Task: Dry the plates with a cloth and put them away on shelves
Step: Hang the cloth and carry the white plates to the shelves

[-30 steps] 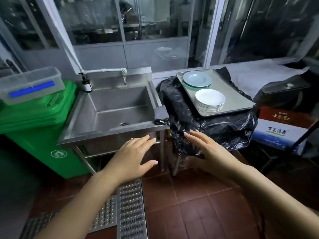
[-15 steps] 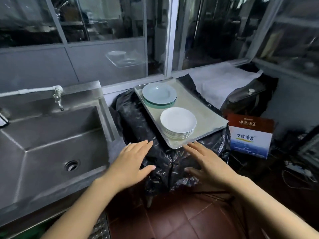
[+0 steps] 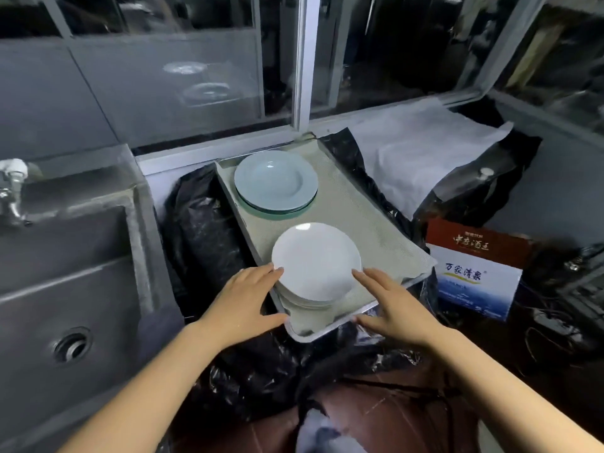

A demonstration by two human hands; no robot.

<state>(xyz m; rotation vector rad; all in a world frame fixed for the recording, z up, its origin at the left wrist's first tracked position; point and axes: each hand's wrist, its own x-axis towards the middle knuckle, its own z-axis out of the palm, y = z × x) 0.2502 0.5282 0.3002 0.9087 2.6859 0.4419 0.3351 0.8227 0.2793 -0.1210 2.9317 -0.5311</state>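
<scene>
Both hands advanced from below tray edge to white plate stack [image 3: 316, 261]. Left hand [image 3: 243, 302] and right hand [image 3: 394, 304] flank stack, fingers straight, released, tips at rim, grasping nothing. Two stacks on one tray [image 3: 385, 223]: white near, pale-blue stack [image 3: 275, 179] far. Plate count per stack unclear. One sink [image 3: 65, 256] left.

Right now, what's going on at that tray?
A person is reaching with both bare hands for the near stack of white plates on the metal tray. The left hand and right hand are open on either side of the stack, fingertips at its rim; nothing is lifted yet. A second stack of pale blue plates sits farther back. The sink is to the left.
</scene>
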